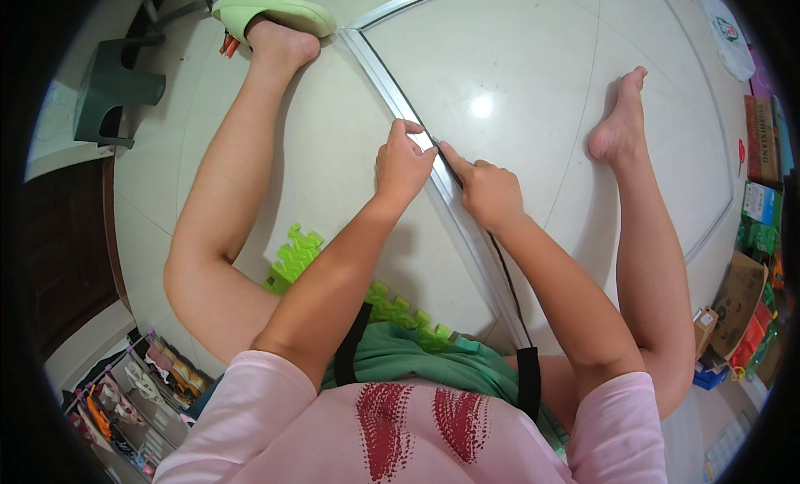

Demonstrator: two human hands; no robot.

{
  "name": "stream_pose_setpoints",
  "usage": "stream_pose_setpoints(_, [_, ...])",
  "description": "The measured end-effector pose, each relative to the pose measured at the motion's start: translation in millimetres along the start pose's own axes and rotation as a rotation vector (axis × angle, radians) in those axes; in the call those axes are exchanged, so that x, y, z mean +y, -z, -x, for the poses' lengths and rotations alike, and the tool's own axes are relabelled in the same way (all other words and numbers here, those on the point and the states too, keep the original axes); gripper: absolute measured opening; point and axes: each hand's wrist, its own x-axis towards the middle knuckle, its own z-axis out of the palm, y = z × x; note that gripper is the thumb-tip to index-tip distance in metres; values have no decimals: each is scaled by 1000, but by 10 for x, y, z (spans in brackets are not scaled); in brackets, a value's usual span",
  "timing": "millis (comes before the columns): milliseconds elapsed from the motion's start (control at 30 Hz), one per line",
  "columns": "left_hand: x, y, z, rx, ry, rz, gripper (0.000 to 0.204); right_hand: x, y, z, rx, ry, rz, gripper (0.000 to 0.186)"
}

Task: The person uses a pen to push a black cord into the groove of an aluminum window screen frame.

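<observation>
A silver metal frame [379, 72] lies on the floor between my legs, one long bar running from beyond the hands back towards me. Along this bar goes a thin black strip [505, 271], which looks like rubber seal; nearer my body it hangs a little loose and wavy. My left hand [403, 166] grips the bar from its left side, thumb and forefinger closed at the strip. Across from it, my right hand [492, 194] presses the strip against the bar with a straight forefinger, the other fingers curled. The fingertips of both hands nearly meet.
A green interlocking foam mat [296, 255] lies under me. A light green slipper [279, 16] is on my left foot, beside red-handled tools [227, 46]. A dark green plastic stool [125, 92] stands left. Cardboard boxes [733, 305] line the right, a shoe rack [137, 392] the lower left.
</observation>
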Motion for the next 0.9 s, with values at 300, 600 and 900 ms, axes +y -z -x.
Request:
stream_pose_setpoints(300, [-59,-41,-31,55,-59,93,34,40,-48,94,-13,-43,-283,55])
stream_pose_setpoints(600, [-63,-24,-23,35,-44,95,36,-85,153,16,-119,-98,-274,54])
stream_pose_setpoints(900, [-22,-21,-21,-4,8,31,38,-132,-35,62,56,1,170,64])
